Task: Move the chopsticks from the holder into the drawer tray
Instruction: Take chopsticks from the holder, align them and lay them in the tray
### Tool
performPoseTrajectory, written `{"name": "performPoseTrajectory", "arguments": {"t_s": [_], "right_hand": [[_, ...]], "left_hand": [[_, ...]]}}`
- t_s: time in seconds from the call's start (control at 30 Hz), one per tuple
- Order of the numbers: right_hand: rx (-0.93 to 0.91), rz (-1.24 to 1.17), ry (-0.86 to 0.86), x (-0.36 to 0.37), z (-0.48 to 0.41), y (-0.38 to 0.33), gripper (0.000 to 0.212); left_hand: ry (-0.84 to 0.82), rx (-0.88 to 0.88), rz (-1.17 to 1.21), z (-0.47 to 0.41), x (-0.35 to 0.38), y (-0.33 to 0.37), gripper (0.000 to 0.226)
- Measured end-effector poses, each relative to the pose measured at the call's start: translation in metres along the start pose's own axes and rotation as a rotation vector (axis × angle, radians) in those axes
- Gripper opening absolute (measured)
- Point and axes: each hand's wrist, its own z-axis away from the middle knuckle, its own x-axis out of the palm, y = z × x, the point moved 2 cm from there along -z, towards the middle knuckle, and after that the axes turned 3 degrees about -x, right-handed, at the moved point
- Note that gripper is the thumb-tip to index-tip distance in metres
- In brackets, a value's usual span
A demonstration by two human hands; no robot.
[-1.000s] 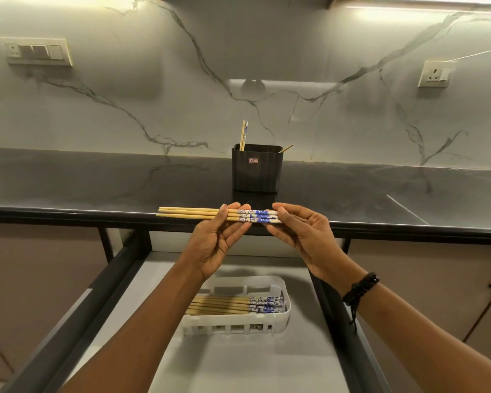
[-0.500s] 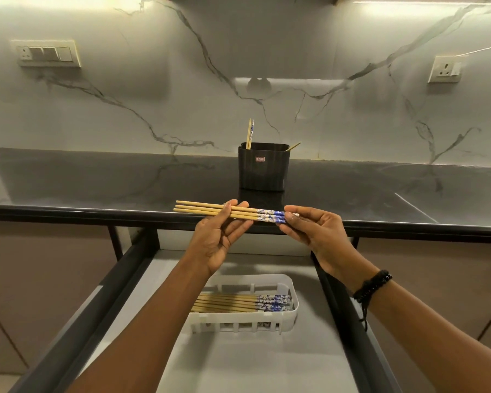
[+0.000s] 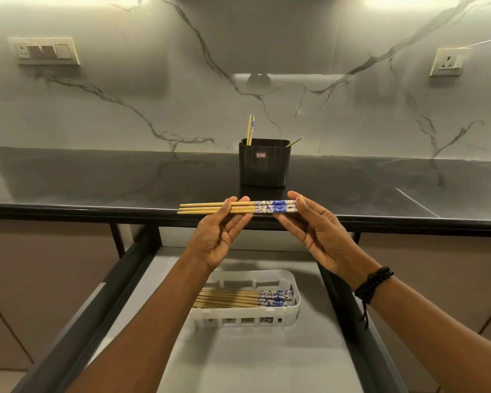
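Left hand and right hand palms up, fingers pinching held chopsticks between them — bundle level, plain tips past left hand, blue-patterned ends at right fingertips. Black holder on bench just beyond hands; few chopsticks in holder upright or leaning. Below hands, open drawer with white tray — tray chopsticks lying flat, patterned ends toward right-hand side. Black bracelet on right wrist
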Motion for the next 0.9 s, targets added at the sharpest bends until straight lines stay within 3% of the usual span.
{"name": "performPoseTrajectory", "arguments": {"t_s": [0.33, 0.67, 0.9], "right_hand": [[-0.166, 0.424, -0.032, 0.003, -0.002, -0.001, 0.033], [-0.020, 0.298, 0.107, -0.014, -0.007, -0.003, 0.017], [-0.031, 0.305, 0.074, -0.016, -0.009, -0.001, 0.030]], "left_hand": [[0.030, 0.003, -0.046, 0.000, 0.000, -0.001, 0.018], [0.056, 0.065, -0.111, -0.001, -0.003, 0.005, 0.020], [0.102, 0.074, -0.109, -0.001, -0.007, 0.008, 0.019]]}}
